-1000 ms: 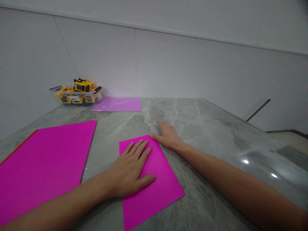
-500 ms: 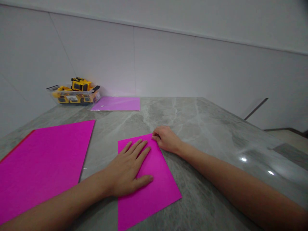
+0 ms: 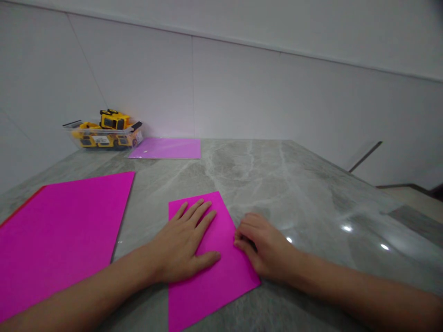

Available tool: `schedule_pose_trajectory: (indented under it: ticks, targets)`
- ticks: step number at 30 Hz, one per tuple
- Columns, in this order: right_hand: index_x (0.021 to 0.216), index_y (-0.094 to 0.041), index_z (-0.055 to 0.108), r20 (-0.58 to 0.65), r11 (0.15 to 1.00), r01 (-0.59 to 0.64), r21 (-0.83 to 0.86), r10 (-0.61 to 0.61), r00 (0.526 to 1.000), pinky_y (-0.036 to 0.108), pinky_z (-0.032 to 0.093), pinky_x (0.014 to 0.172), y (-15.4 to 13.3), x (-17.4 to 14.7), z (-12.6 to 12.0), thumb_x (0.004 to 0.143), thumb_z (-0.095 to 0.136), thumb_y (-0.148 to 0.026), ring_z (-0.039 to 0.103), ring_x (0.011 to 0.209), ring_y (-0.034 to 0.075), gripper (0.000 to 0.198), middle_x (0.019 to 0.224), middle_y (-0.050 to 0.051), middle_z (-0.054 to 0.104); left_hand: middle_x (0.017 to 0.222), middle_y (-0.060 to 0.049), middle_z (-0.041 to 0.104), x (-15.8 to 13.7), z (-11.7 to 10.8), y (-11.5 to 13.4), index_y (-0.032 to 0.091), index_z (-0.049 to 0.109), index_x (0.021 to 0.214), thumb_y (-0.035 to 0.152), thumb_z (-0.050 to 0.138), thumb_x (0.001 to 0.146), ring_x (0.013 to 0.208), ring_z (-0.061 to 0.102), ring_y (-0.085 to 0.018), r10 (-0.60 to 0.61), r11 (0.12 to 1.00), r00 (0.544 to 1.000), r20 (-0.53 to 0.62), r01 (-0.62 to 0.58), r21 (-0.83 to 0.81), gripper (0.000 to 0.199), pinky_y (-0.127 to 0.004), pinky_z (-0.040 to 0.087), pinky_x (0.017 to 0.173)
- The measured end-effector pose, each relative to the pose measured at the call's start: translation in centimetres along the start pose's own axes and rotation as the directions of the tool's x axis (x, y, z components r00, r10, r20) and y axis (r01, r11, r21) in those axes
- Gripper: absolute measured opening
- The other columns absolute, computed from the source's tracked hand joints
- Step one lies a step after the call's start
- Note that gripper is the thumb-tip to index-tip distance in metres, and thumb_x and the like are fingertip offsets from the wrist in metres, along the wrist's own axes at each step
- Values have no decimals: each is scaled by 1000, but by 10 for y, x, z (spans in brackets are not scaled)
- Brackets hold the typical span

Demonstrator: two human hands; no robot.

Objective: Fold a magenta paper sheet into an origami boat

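Observation:
A bright pink sheet of paper [image 3: 223, 230] lies on the table, seemingly folded, with its right edge slanting down toward me. My left hand [image 3: 188, 246] rests flat on it, fingers spread and thumb out to the right. At the middle of that right edge, my right hand [image 3: 261, 244] is closed in a pinch, thumb and forefinger on the paper's border. How much of the edge sits between the fingertips is hard to see.
To the left lies a larger stack of pink paper [image 3: 69, 221] with a red strip along its far-left side. A clear plastic box [image 3: 104, 138] of yellow toy trucks stands by the wall, beside a purple packet [image 3: 169, 148]. The grey marbled table [image 3: 311, 193] runs back to the wall.
My right hand has slid from the paper's top right corner down along the right edge, toward me. The left hand and the paper have stayed in place.

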State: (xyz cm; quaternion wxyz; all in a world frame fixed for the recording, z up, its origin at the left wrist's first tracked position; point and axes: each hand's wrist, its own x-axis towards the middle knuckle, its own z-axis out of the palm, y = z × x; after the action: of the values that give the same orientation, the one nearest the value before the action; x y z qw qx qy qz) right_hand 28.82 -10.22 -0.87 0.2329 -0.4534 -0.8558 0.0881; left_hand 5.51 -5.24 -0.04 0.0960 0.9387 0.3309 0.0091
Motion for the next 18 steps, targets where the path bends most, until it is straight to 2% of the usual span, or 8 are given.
schedule_pose_trajectory:
  ticks: [3, 6, 18]
  targets:
    - [78, -14, 60, -110, 999, 28, 45, -23, 994, 31, 39, 71, -4, -17, 3, 90, 53, -14, 50, 74, 17, 14, 73, 4, 57, 160, -15, 13, -1, -2, 1, 28, 25, 151, 75, 41, 82, 146, 10, -39, 26, 1000, 1000, 2, -26, -15, 86, -63, 11, 114]
    - [78, -14, 61, -153, 999, 30, 45, -23, 988, 30, 38, 69, 0, -19, 7, 91, 54, -15, 50, 73, 17, 15, 73, 4, 56, 162, -11, 8, -2, -4, 2, 38, 25, 150, 77, 48, 77, 145, 5, -43, 72, 997, 997, 23, -72, -35, 86, -69, 9, 110]
    - [76, -14, 66, -172, 999, 36, -3, -36, 985, 27, 40, 64, 22, 12, 9, 90, 56, -13, 52, 68, 15, 17, 68, 3, 58, 161, -13, 4, -4, -7, 2, 40, 18, 151, 78, 47, 77, 145, 2, -43, 79, 996, 996, 53, -76, -50, 88, -71, 8, 109]
